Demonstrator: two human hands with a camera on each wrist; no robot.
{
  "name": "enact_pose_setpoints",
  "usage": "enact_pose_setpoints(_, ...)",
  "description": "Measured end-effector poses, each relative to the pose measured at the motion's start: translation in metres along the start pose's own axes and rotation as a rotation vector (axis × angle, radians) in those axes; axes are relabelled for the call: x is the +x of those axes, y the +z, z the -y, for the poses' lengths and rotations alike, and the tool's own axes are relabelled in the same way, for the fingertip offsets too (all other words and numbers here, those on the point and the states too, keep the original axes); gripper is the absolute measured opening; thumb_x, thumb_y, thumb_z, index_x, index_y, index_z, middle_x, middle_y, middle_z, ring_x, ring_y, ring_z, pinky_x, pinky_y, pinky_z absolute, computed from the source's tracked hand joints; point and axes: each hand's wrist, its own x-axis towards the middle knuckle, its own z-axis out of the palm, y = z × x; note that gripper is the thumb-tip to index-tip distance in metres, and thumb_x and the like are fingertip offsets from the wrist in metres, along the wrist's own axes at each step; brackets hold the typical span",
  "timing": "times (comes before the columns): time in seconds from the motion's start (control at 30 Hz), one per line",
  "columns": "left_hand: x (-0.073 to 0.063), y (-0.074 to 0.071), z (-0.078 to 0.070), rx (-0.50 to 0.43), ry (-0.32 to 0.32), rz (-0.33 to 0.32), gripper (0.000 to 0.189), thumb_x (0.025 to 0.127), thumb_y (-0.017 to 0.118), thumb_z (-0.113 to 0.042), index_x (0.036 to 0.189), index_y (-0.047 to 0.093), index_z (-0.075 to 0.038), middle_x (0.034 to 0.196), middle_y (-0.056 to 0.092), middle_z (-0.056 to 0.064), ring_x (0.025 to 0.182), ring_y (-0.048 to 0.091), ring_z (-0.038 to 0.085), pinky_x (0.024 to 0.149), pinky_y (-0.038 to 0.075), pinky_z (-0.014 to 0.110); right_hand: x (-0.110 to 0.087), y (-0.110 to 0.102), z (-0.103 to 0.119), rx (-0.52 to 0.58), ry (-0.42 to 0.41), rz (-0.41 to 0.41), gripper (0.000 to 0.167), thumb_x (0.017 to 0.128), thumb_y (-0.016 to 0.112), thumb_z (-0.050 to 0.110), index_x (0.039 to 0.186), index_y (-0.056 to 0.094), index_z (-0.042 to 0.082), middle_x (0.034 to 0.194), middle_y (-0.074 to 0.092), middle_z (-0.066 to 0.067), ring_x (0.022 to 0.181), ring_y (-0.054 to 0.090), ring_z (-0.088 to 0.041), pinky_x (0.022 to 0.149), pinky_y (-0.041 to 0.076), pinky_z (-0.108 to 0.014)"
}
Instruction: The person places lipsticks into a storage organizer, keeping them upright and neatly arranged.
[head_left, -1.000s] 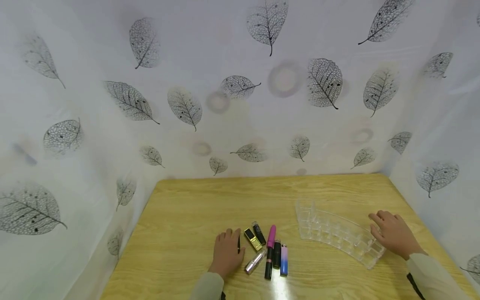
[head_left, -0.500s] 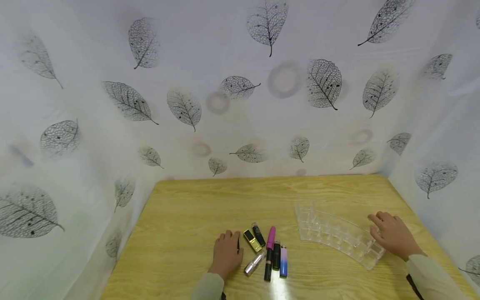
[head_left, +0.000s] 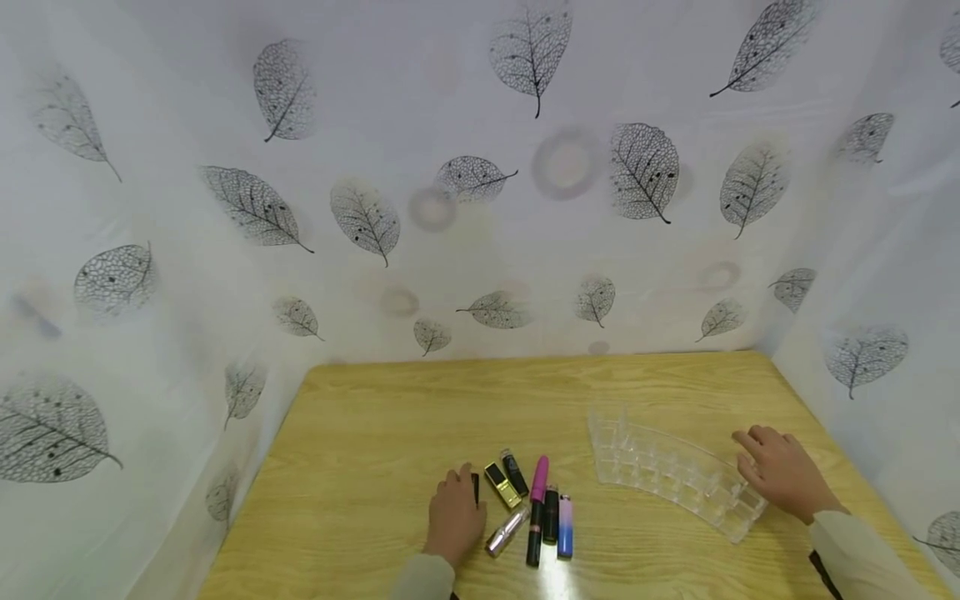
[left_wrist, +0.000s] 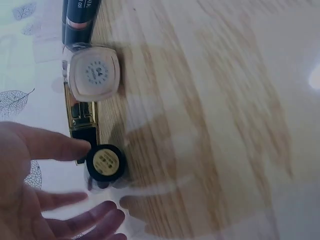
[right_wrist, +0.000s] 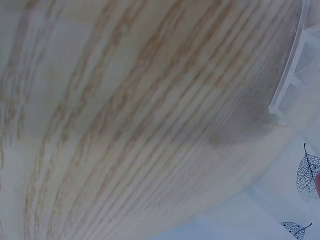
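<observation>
In the head view my left hand [head_left: 456, 517] lies left of a loose group of lipsticks, beside a dark lipstick [head_left: 475, 489]. The left wrist view shows my thumb at the round black end of that lipstick [left_wrist: 106, 162], with relaxed fingers on its other side. Close by lie a gold and black lipstick [head_left: 502, 486], a black one [head_left: 514, 472] and a silvery pink one [head_left: 507, 532]. My right hand [head_left: 783, 472] rests at the right end of a clear compartmented lipstick holder [head_left: 667, 475], fingers loosely bent. The right wrist view catches only a fingertip.
Right of the group lie a magenta and black tube [head_left: 538, 500], a black lipstick [head_left: 551, 515] and a pink-to-blue one [head_left: 566, 527]. The wooden table [head_left: 375, 433] meets a leaf-printed curtain [head_left: 480, 250] at its back and sides.
My left fingers have drawn in slightly, so more of the dark lipstick shows beside them. The right hand and the holder stay in place. The head view has tilted slightly.
</observation>
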Motion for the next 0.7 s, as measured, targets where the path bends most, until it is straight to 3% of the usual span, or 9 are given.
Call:
enact_pose_setpoints(0.17, 0.0003, 0.0017, -0.0021, -0.036, -0.074, -0.028, 0.047, 0.077, 0.07, -0.012, 0.113, 0.052, 0.01, 0.099, 0.057, 0.025, 0.087, 0.059, 0.036, 0.072, 0.052, 0.048, 0.0001, 0.0007, 0.0001, -0.002, -0.004, -0.005, 0.024, 0.082, 0.062, 0.015, 0.102, 0.063, 0.001, 0.084, 0.056, -0.01, 0.073, 0.053, -0.026, 0.062, 0.043, -0.048)
enact_pose_setpoints(0.43, 0.0042, 0.0051, -0.0013, -0.115, -0.181, -0.041, 0.037, 0.077, 0.07, -0.01, 0.102, 0.054, 0.012, 0.086, 0.057, 0.022, 0.076, 0.059, 0.033, 0.068, 0.052, 0.044, 0.0005, 0.0009, -0.0003, 0.003, -0.01, -0.026, 0.023, 0.082, 0.062, 0.014, 0.101, 0.063, 0.002, 0.082, 0.054, -0.007, 0.07, 0.05, -0.022, 0.059, 0.041, -0.043)
enact_pose_setpoints(0.7, 0.0071, 0.006, -0.0011, -0.128, -0.216, -0.037, 0.033, 0.075, 0.07, -0.008, 0.097, 0.055, 0.012, 0.08, 0.056, 0.02, 0.072, 0.058, 0.03, 0.065, 0.051, 0.042, 0.0008, -0.001, 0.0016, -0.009, -0.028, -0.058, 0.023, 0.08, 0.063, 0.013, 0.101, 0.063, 0.002, 0.081, 0.054, -0.006, 0.069, 0.049, -0.02, 0.058, 0.04, -0.041)
